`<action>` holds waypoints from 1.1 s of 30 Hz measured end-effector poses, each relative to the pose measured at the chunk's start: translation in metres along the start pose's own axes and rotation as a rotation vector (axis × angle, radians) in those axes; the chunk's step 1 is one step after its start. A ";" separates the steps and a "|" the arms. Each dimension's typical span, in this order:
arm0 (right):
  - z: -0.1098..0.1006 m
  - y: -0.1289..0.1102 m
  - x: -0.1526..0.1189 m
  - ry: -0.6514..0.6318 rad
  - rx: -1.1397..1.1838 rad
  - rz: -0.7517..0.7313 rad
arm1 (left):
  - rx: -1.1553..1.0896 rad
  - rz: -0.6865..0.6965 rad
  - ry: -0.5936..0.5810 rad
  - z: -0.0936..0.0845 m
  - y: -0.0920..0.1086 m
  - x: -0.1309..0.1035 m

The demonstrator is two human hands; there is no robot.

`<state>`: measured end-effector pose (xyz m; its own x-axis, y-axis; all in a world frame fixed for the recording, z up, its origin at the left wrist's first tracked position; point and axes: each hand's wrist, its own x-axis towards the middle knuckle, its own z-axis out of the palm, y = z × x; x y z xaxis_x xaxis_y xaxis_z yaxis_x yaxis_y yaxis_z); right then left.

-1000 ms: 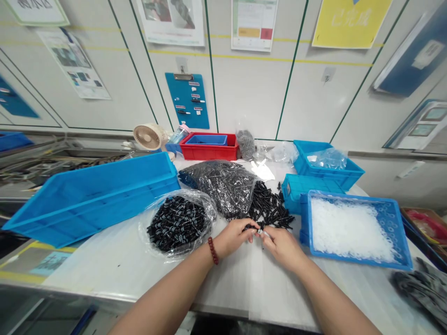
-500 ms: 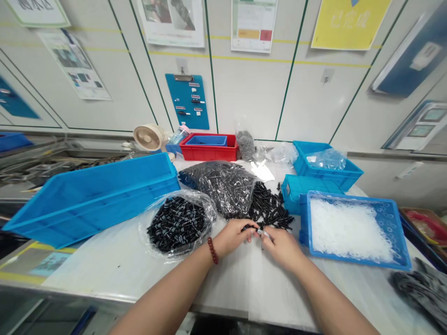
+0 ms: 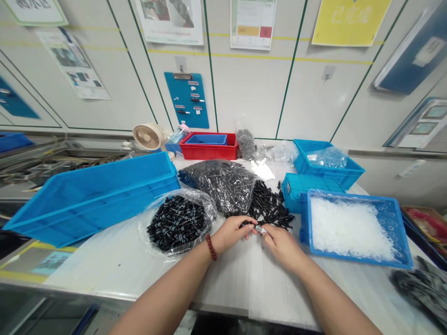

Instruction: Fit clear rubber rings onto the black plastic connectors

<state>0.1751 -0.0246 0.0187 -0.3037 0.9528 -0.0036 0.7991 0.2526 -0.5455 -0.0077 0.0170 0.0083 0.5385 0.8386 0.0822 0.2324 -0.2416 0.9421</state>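
My left hand (image 3: 233,233), with a beaded bracelet at the wrist, is closed on small black rod-like parts (image 3: 247,224). Its fingertips meet those of my right hand (image 3: 282,245), which pinches a small whitish piece (image 3: 260,229) against the end of a black part. The exact shape of the whitish piece is too small to make out. Just beyond my hands lies a loose pile of black parts (image 3: 268,204), spilling from a clear plastic bag (image 3: 221,184) full of them. To the left, an open plastic bag (image 3: 178,223) holds black parts with pale rings.
On the right a blue bin (image 3: 356,264) holds many translucent white rings (image 3: 349,228). Behind it stand a closed blue box (image 3: 310,184) and another blue bin (image 3: 328,172). A long blue bin (image 3: 104,190) is at left; a red tray (image 3: 209,152) and a fan (image 3: 148,136) are at the back.
Both hands stay together in nearly the same place. The whitish piece between the fingertips is turned slightly and shows more of its surface. The camera view has shifted a little.
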 end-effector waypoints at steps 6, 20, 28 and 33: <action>-0.001 -0.002 0.000 0.007 -0.008 0.001 | -0.059 -0.003 0.008 0.001 0.005 0.000; 0.001 0.001 0.000 0.036 0.004 -0.042 | -0.157 -0.054 -0.040 0.000 0.005 0.000; 0.000 0.000 -0.001 0.043 -0.016 -0.008 | -0.094 -0.029 -0.016 0.002 0.007 -0.001; -0.001 -0.001 -0.001 0.042 -0.031 0.013 | -0.043 0.011 0.002 0.003 0.005 -0.002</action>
<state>0.1750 -0.0253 0.0202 -0.2714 0.9621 0.0251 0.8189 0.2445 -0.5192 -0.0053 0.0126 0.0114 0.5391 0.8371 0.0931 0.1912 -0.2293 0.9544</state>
